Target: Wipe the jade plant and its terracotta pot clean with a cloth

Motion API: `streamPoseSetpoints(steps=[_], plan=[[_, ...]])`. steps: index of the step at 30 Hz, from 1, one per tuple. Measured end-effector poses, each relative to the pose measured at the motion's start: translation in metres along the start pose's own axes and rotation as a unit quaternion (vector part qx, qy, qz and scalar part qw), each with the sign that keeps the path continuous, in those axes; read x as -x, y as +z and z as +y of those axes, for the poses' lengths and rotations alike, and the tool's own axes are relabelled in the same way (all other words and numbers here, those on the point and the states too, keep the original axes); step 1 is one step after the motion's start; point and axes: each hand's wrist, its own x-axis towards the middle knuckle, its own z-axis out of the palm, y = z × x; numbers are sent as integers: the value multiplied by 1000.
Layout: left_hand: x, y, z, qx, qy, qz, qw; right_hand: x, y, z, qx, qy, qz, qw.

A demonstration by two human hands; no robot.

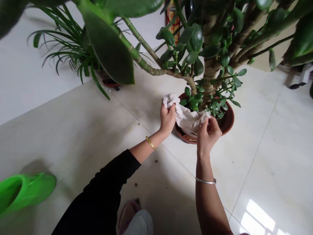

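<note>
A white cloth [187, 118] is stretched between both my hands over the near rim of a brown plant pot [227, 122]. My left hand [167, 118] grips the cloth's left end with closed fingers, a gold bracelet on that wrist. My right hand [207, 133] pinches the cloth's right end, a silver bangle lower on that arm. A jade plant [207, 70] with thick ringed stems and fleshy green leaves grows out of the pot, just beyond my hands.
A spiky-leaved plant [73, 55] in a small red pot [111, 84] stands at the back left by the white wall. A bright green watering can [24, 191] lies on the tiled floor at the lower left. Big leaves [107, 45] hang overhead. Small dirt specks dot the tiles.
</note>
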Motion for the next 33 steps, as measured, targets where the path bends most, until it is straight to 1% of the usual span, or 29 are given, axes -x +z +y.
streamPoseSetpoints(steps=[2,4,5,7,9,10,12,15,18,20,23,25,30,33], plan=[[13,-7,4,-3,16,22,1000,16,-5,2,-34,22,37,998],[26,-14,5,-3,-6,19,1000,27,-6,4,-53,51,78,994],[31,-17,4,5,-32,22,999,29,-4,5,-69,72,94,991],[38,-18,-1,49,-108,30,992,26,4,6,-119,120,108,980],[37,-15,-7,97,-175,30,979,14,14,7,-166,153,96,969],[35,-12,-10,111,-196,26,974,6,19,7,-175,154,86,969],[29,-6,-15,116,-212,7,970,-9,27,9,-169,133,61,975],[19,2,-19,106,-191,-26,975,-21,31,13,-139,101,19,985],[12,8,-22,92,-141,-62,984,-21,30,15,-80,69,21,994],[8,12,-23,78,-115,-76,987,-21,29,13,-38,38,20,998],[4,18,-25,62,-107,-82,989,-24,28,6,13,-5,-3,1000],[3,22,-27,73,-119,-80,987,-28,28,2,53,-26,-22,998],[2,28,-29,160,-201,-47,965,-34,25,-2,139,-61,-76,985],[2,31,-28,200,-219,-56,953,-37,25,1,167,-67,-100,979]])
